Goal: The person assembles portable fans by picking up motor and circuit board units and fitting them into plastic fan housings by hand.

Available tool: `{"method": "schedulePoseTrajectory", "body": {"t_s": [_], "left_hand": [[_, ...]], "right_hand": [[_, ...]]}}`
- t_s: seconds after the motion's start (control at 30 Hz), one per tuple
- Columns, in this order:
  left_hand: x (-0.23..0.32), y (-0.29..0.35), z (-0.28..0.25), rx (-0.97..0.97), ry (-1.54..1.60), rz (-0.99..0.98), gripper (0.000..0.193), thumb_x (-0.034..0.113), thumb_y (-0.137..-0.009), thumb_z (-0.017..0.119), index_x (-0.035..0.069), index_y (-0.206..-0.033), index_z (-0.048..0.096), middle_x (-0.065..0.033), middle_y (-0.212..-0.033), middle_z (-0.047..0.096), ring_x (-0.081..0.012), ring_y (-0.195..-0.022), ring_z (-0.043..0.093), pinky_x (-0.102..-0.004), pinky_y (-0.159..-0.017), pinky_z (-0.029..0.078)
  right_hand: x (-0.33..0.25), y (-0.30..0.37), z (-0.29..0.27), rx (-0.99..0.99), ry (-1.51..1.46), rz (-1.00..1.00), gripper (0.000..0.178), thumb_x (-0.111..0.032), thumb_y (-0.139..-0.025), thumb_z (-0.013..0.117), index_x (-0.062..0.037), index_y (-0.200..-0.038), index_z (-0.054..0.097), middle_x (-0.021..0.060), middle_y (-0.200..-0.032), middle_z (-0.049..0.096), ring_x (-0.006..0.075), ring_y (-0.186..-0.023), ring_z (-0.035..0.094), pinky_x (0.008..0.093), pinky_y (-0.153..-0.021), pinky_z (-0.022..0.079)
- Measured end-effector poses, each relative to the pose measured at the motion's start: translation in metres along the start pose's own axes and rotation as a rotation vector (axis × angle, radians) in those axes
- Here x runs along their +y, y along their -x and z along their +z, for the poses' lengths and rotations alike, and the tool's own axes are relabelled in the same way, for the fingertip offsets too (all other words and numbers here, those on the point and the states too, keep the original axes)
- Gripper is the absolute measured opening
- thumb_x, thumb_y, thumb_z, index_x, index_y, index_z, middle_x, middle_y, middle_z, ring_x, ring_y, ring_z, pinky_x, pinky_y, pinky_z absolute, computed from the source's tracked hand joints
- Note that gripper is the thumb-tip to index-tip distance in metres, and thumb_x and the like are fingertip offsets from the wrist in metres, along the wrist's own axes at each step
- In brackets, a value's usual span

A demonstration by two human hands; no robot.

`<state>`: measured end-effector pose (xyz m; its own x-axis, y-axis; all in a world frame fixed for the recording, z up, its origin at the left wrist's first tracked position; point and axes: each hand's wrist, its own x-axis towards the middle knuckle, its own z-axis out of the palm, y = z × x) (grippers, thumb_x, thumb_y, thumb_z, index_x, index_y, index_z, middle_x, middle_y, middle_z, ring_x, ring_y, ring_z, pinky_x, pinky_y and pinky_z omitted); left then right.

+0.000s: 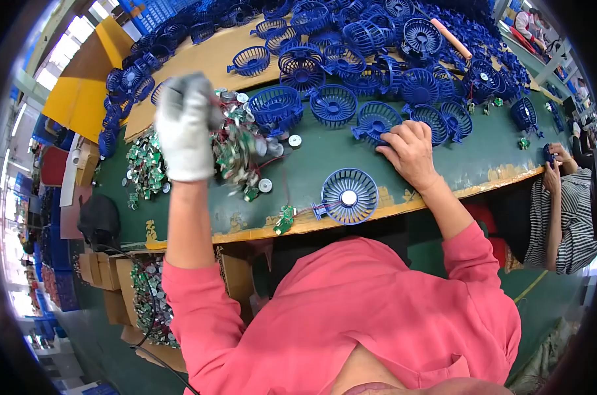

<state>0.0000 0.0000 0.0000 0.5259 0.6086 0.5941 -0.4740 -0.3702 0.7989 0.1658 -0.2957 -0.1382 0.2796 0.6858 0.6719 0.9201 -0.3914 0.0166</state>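
My left hand (186, 128), in a white glove with grey fingertips, is lifted over the left of the bench and smeared by motion. Its fingers look curled, but what they hold is hidden. Right beside it, a tangled heap of wired green circuit boards and small motors (236, 151) is partly blurred. My bare right hand (411, 150) has its fingers curled on the rim of a blue plastic fan cage (372, 118). Close to me, at the bench edge, lies another blue cage (365, 205) with a white round motor (349, 197) in its centre; wires lead from it to a green circuit board (285, 220).
Many blue cages (333, 104) are piled across the back of the green bench (298, 172). More circuit boards (147, 168) lie at the left. An orange-pink rod (451, 38) rests among the cages. A co-worker in a striped top (561, 220) sits at the right.
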Motion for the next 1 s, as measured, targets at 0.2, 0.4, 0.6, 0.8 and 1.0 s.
{"method": "schedulePoseTrajectory", "body": {"t_s": [0.2,0.4,0.6,0.8,1.0], "left_hand": [[0.028,-0.032,0.021,0.186,-0.023,0.316,0.026,0.015,-0.092,0.06,0.002,-0.114,0.057,-0.0051,-0.081,0.062,-0.0105,-0.066,0.06,-0.0235,-0.061,0.051],[-0.015,-0.082,0.005,0.161,-0.16,0.286,0.023,0.007,-0.087,0.059,-0.001,-0.109,0.058,-0.0074,-0.083,0.064,-0.0135,-0.073,0.064,-0.0269,-0.069,0.054],[0.066,-0.147,-0.026,0.31,-0.453,0.548,0.024,0.016,-0.092,0.058,-0.005,-0.096,0.067,-0.0133,-0.094,0.07,-0.0162,-0.086,0.068,-0.0278,-0.078,0.054],[0.022,-0.106,-0.017,0.119,-0.373,0.277,0.028,0.015,-0.09,0.06,-0.001,-0.113,0.059,-0.0088,-0.091,0.065,-0.0152,-0.076,0.066,-0.0266,-0.072,0.054],[-0.004,-0.08,-0.031,0.045,-0.28,0.124,0.026,0.013,-0.09,0.061,-0.001,-0.112,0.058,-0.0076,-0.086,0.064,-0.0124,-0.07,0.063,-0.0263,-0.067,0.055]], "right_hand": [[0.002,0.002,0.0,0.004,0.002,0.003,0.021,-0.022,-0.069,0.076,-0.0121,-0.083,0.064,0.0004,-0.086,0.059,0.0219,-0.09,0.054,0.0391,-0.085,0.036],[0.004,0.001,0.005,0.006,-0.011,-0.009,0.021,-0.02,-0.068,0.076,-0.0122,-0.081,0.062,-0.0002,-0.086,0.059,0.0213,-0.089,0.054,0.0389,-0.084,0.037],[0.002,-0.003,0.004,0.02,-0.058,-0.014,0.02,-0.02,-0.068,0.076,-0.0117,-0.082,0.063,0.0001,-0.086,0.059,0.0213,-0.089,0.054,0.0389,-0.084,0.037],[0.005,0.002,0.005,-0.022,-0.084,0.021,0.02,-0.019,-0.07,0.075,-0.011,-0.086,0.064,0.0008,-0.086,0.059,0.0215,-0.088,0.054,0.0391,-0.085,0.037],[0.0,-0.003,0.0,-0.031,-0.076,0.006,0.019,-0.017,-0.071,0.074,-0.0103,-0.087,0.065,0.0017,-0.086,0.059,0.0216,-0.086,0.054,0.0394,-0.085,0.037]]}}
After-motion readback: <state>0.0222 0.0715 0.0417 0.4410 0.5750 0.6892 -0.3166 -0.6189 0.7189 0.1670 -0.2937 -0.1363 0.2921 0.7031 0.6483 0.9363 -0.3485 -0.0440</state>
